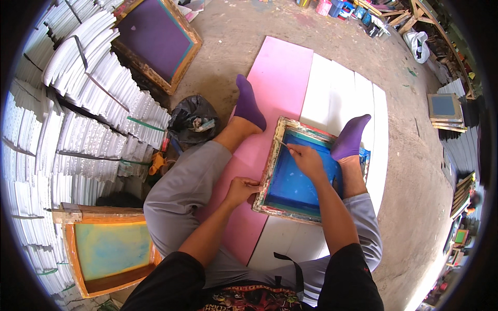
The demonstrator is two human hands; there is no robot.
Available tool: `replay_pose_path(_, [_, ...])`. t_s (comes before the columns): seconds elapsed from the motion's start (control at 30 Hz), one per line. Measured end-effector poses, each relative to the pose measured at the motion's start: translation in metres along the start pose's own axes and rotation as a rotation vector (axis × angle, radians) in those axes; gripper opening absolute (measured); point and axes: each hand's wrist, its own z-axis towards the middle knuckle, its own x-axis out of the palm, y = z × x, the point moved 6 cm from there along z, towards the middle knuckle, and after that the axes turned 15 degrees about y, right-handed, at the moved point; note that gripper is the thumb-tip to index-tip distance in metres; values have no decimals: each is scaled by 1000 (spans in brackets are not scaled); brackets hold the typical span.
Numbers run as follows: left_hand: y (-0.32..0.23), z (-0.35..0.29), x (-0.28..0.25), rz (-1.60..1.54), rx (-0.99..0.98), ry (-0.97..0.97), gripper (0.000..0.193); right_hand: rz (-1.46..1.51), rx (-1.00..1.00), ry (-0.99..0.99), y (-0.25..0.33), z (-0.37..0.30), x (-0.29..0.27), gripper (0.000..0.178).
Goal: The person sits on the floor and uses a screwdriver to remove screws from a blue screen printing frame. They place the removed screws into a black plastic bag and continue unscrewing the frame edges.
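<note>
A screen printing frame (270,173) with blue mesh and paint-crusted wooden sides lies between my legs, across a pink board and white boards. My left hand (243,191) is closed at its left side, thumb and fingers pinching the wooden edge. Over the upper left part of the mesh, my right hand (308,160) pinches a thin pale stick (281,141); its far end reaches the frame's left rail. My right foot, in a purple sock (351,138), rests over the frame's right side and hides part of it.
Tall stacks of white sheets (83,135) line the left. A yellow-mesh frame (114,249) and a purple-mesh frame (155,41) stand beside them. Near my left foot sits a black plastic bag (192,116). Paint containers (332,8) and wood pieces lie at the back right.
</note>
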Motion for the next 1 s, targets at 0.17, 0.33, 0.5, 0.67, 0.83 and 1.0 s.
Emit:
replay_pose_path(0.17, [1, 0, 0, -15, -32, -4, 30, -102, 144, -27, 16, -19, -3, 28])
replay_pose_path(0.33, [4, 2, -3, 30, -14, -28, 32, -255, 185, 43, 33, -18, -7, 32])
replay_pose_path(0.5, [6, 2, -2, 30, -5, -36, 32, -368, 242, 160, 49, -14, -8, 33])
replay_pose_path(0.67, [6, 1, 1, 26, 32, -42, 28, -505, 268, 197, 74, -12, 0, 31])
replay_pose_path(0.83, [3, 0, 5, -28, -12, -25, 23, -449, 202, 78, 65, -11, 13, 33])
replay_pose_path(1.0, [-15, -9, 8, 50, -29, -39, 22, -477, 188, 22, 60, -8, 18, 34])
